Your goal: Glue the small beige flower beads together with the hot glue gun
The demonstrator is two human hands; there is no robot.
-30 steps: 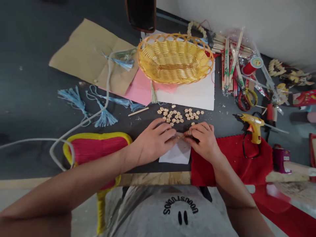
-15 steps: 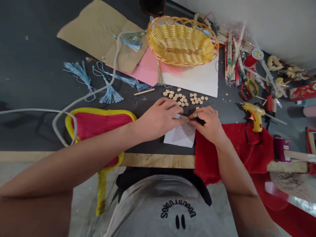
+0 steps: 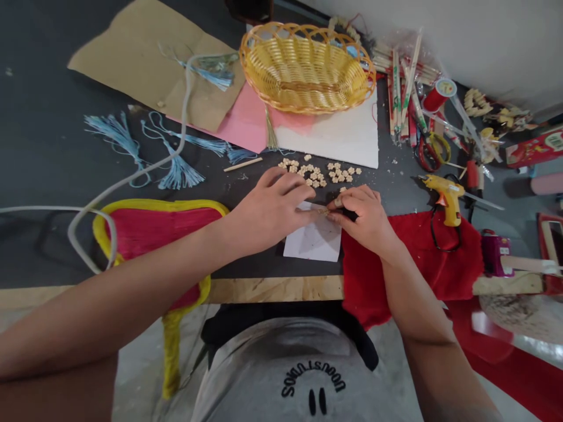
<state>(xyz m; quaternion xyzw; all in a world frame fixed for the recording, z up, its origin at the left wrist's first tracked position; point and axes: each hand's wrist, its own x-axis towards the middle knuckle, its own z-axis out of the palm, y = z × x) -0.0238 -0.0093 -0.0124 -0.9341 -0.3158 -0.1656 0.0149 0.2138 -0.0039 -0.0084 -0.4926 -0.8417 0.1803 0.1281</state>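
Observation:
Over a small white sheet of paper [image 3: 313, 243], my two hands meet at a tiny tan piece whose kind is too small to make out. My right hand [image 3: 363, 217] pinches it between thumb and fingertips. From the other side, my left hand [image 3: 275, 205] touches it with its thumb tip, the other fingers arched above the paper. Just beyond the fingers lie several small flower-shaped wooden beads [image 3: 313, 176] in loose clusters. A short wooden stick [image 3: 243, 164] lies left of them.
A yellow wicker basket [image 3: 308, 70] stands at the back. Blue tassels [image 3: 181, 173], a grey cable [image 3: 132, 179] and a pink-and-yellow fan-shaped piece [image 3: 167, 220] lie left. Right are red cloth [image 3: 409, 264], a yellow glue gun [image 3: 446, 196], scissors [image 3: 433, 153] and a red thread spool [image 3: 440, 95].
The whole view has shifted, so most things appear further left. Both hands keep nearly the same pose at the tiny piece over the paper.

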